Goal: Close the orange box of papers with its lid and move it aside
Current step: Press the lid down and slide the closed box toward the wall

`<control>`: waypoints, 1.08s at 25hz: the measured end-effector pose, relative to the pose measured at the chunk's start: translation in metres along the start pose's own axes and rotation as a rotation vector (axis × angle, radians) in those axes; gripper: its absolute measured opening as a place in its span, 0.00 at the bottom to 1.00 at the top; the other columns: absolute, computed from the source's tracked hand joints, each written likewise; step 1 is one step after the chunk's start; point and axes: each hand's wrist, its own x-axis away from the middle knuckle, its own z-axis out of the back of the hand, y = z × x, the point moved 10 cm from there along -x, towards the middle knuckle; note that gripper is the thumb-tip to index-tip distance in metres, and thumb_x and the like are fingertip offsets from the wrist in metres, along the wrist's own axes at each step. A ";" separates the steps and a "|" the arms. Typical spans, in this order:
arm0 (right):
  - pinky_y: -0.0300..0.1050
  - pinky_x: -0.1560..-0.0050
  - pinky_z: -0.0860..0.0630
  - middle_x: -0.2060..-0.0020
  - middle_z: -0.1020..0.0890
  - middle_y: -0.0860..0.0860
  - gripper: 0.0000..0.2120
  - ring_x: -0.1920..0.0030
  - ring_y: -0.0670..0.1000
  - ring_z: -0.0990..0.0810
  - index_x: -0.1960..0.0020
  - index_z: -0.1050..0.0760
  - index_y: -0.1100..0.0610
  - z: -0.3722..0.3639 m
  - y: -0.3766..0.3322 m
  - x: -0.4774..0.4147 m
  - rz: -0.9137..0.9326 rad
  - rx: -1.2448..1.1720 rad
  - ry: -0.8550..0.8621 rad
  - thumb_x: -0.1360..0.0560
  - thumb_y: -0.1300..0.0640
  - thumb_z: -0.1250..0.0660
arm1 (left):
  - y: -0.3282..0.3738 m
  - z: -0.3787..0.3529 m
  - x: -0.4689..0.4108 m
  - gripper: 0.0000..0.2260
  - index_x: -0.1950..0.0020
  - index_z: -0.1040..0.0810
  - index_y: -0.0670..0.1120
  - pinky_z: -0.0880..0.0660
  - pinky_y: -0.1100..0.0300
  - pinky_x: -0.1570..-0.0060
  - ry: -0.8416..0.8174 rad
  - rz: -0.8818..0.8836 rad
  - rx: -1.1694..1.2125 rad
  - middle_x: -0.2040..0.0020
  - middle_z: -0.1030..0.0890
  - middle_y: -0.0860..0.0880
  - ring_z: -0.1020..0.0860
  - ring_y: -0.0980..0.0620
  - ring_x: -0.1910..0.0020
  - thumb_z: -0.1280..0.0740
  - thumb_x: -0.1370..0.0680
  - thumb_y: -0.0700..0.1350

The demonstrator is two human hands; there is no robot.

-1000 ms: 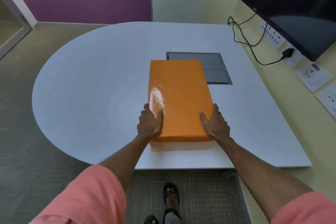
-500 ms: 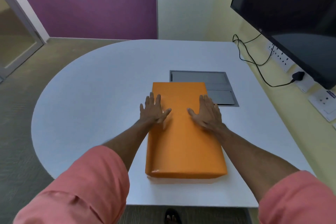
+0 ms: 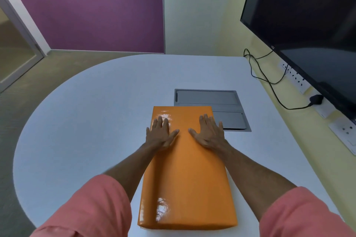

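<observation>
Left hand [image 3: 160,136] and right hand [image 3: 209,134] flat, fingers spread, palms pressing lid [image 3: 185,169], gripping nothing. Lid covers box at near edge of table [image 3: 86,121]. Beyond: grey panel [image 3: 210,98], cable [image 3: 269,81], screen [image 3: 308,25].

Your orange box [image 3: 185,175] is a glossy, long rectangle with its lid [image 3: 183,121] fully seated on top, lying flat. Its far end sits just beside the grey hatch panel [image 3: 208,97] in the tabletop, overlapping that panel's near-left corner.
</observation>
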 end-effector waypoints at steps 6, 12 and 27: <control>0.60 0.25 0.42 0.20 0.49 0.55 0.41 0.21 0.57 0.51 0.21 0.52 0.58 -0.002 -0.002 -0.004 0.009 0.005 0.011 0.23 0.33 0.48 | 0.002 0.007 -0.001 0.34 0.22 0.46 0.48 0.39 0.38 0.30 0.071 -0.005 -0.096 0.20 0.49 0.46 0.49 0.45 0.21 0.51 0.23 0.67; 0.61 0.23 0.51 0.20 0.55 0.55 0.40 0.20 0.57 0.56 0.20 0.58 0.57 -0.010 -0.002 -0.001 -0.009 0.007 -0.053 0.22 0.34 0.52 | 0.002 0.008 0.003 0.35 0.22 0.47 0.48 0.39 0.38 0.30 0.069 -0.052 -0.132 0.20 0.50 0.46 0.50 0.43 0.21 0.51 0.23 0.67; 0.61 0.33 0.29 0.28 0.32 0.60 0.41 0.32 0.63 0.29 0.21 0.51 0.55 -0.049 0.058 0.097 -0.494 -0.830 -0.139 0.24 0.40 0.36 | -0.060 -0.042 0.084 0.41 0.21 0.56 0.49 0.34 0.42 0.32 -0.096 0.382 0.648 0.23 0.39 0.38 0.34 0.35 0.28 0.36 0.25 0.63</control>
